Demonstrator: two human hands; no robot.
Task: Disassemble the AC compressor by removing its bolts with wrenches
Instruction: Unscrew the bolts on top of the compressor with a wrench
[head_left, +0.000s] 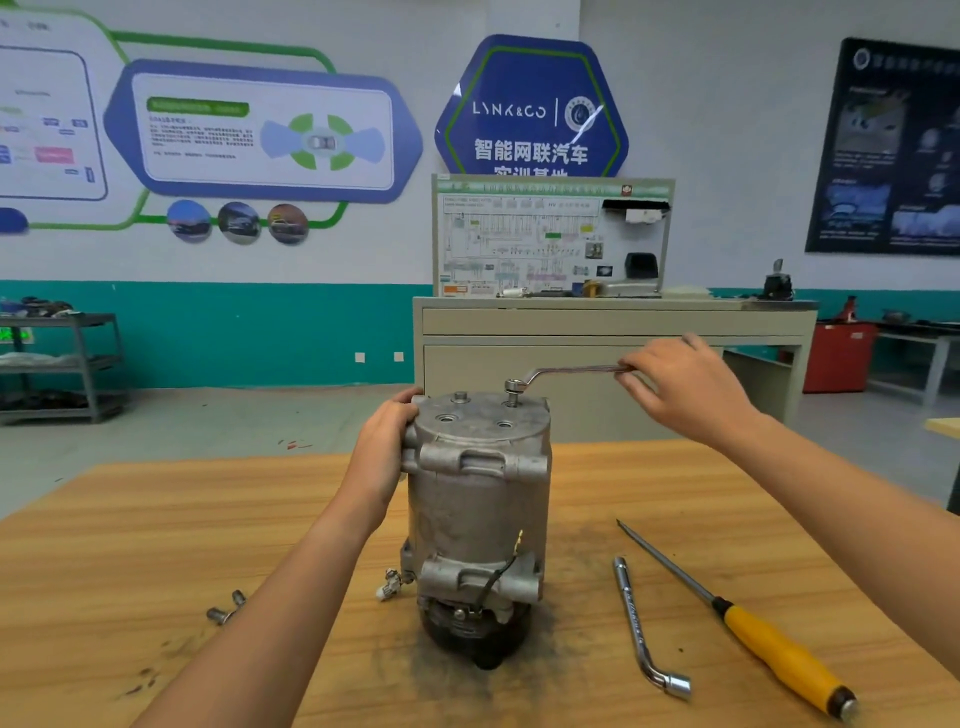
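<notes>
A grey metal AC compressor (475, 499) stands upright on the wooden table (156, 519), pulley end down. My left hand (387, 447) grips its upper left side. My right hand (675, 387) holds the handle of an offset ring wrench (566, 371), whose ring sits on a raised bolt (513, 397) at the top right of the compressor. Another bolt (459, 397) sits lower in the top face, to its left. Two open bolt holes show in the top face nearer me.
Two loose bolts (226, 607) lie on the table at the left. An L-shaped socket wrench (641, 631) and a yellow-handled screwdriver (769, 642) lie at the right. A beige cabinet (613, 332) with a display board stands behind the table.
</notes>
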